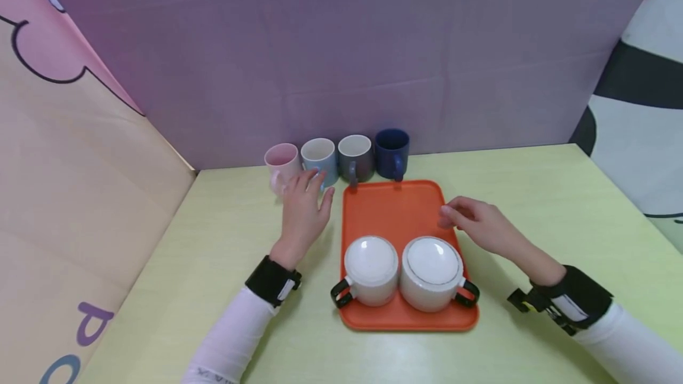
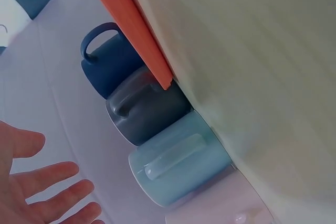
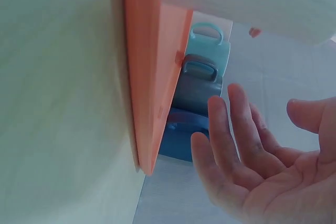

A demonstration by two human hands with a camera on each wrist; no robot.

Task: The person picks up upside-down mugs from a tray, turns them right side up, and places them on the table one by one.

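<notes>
While the left hand (image 1: 304, 209) reaches toward the back of the table, its fingers are spread out straight and it holds nothing. Its fingertips are at the light blue mug (image 1: 320, 160), and the head view cannot show if they touch it. Just to the left of that mug stands a pink mug (image 1: 281, 165), partly hidden behind the hand. To the right come a grey mug (image 1: 356, 157) and a dark blue mug (image 1: 392, 153), all four in a row against the purple wall (image 1: 341, 52).

The right hand (image 1: 477, 224) floats over the right edge of the orange tray (image 1: 395, 212). Its fingers are loosely bent and it holds nothing too. On the near part of the tray sit two white mugs upside down, touching each other. The left white mug (image 1: 370, 270) has a black handle pointing left, and the right white mug (image 1: 431, 273) has a black handle pointing right.

Both wrists wear black bands (image 1: 273, 280) over white sleeves. The tray lies on a pale green table (image 1: 560, 206).

At the left, a pink and peach cloth (image 1: 80, 153) shows part of big coloured letters, cut off by the edge, so no word can be read. In the left wrist view the pink mug is blurry and cut off at the bottom.
</notes>
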